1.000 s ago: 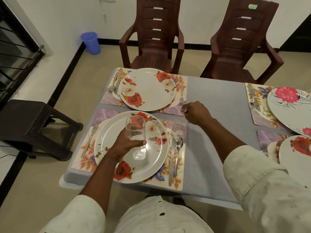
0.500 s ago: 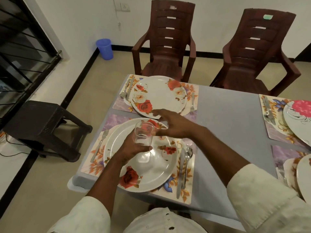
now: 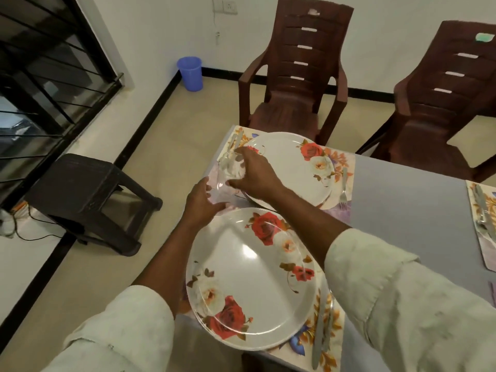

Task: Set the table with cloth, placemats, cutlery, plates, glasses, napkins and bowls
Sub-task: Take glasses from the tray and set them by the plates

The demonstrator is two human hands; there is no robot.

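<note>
1. Glass [image 3: 229,171]: clear, blurred, upright as far as I can tell, and held at the worktop's [image 3: 397,200] far-left corner, over the left edge of the far placemat [image 3: 339,159] and just left of the far plate [image 3: 292,167].
2. Right hand [image 3: 255,175]: it reaches across the near plate [image 3: 249,280] and curls over the glass's top and right side.
3. Left hand [image 3: 204,202]: it sits just below and left of the glass, with straight fingers touching its lower part; whether they bear weight I cannot tell.
4. Key relation: the glass lies ahead of both hands, its long axis about vertical. The right hand is on it and the left under it, so I judge that the right hand will set it down.
5. Landing spot: probably the strip of mat between the two plates, near the far knife [image 3: 236,142]; the gap looks tight.
6. Risk: the corner is close, so a glass set too far left could tip off the edge.
</note>
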